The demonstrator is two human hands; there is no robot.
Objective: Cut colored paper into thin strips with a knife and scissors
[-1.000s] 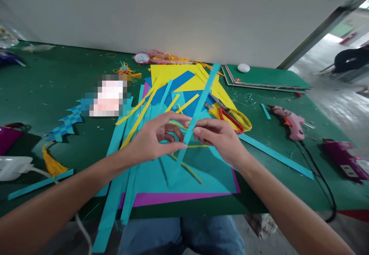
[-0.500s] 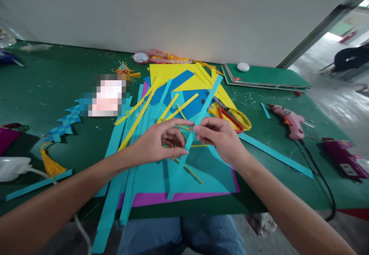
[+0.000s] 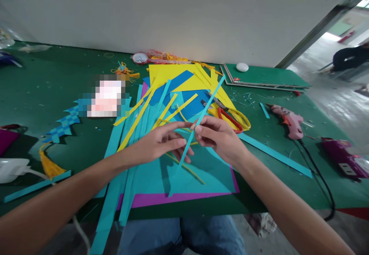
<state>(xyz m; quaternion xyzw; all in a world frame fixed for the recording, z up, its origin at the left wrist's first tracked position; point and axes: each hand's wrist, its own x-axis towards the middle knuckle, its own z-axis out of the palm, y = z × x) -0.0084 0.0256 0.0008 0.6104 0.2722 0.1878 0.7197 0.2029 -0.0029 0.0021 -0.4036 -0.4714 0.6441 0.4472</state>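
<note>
- Fingertips at work above a crowded desk (image 3: 100, 61): the right hand (image 3: 216, 133) pinches a narrow turquoise strip (image 3: 210, 100) between thumb and forefinger, seemingly at mid-length so that both ends stay free.
- The left hand (image 3: 165, 141) meets the same strip with fingers loosely curled, thumb against it and forefinger reaching to the pinch, perhaps to steady it; whether it grips, this onlooker cannot tell.
- The strip slants over a turquoise sheet (image 3: 211, 178), its upper end away from the worker and turned nearly edge-on.
- Beneath, a purple sheet (image 3: 173, 199) shows along the near edge, while yellow strips (image 3: 138, 121) and long turquoise strips (image 3: 111, 205) fan out to the left, apparently sorted loosely within reach.
- Beyond the right hand lie yellow-handled scissors (image 3: 245, 121) and a red-handled tool (image 3: 230, 120), their handles toward the worker, likely for an easy pick-up.
- At right, a pink glue gun (image 3: 292, 122) rests clear of the paper sheets, perhaps to keep its nozzle off them.
- At left, a blue woven piece (image 3: 65, 122) trails a yellow tassel (image 3: 52, 164).
</note>
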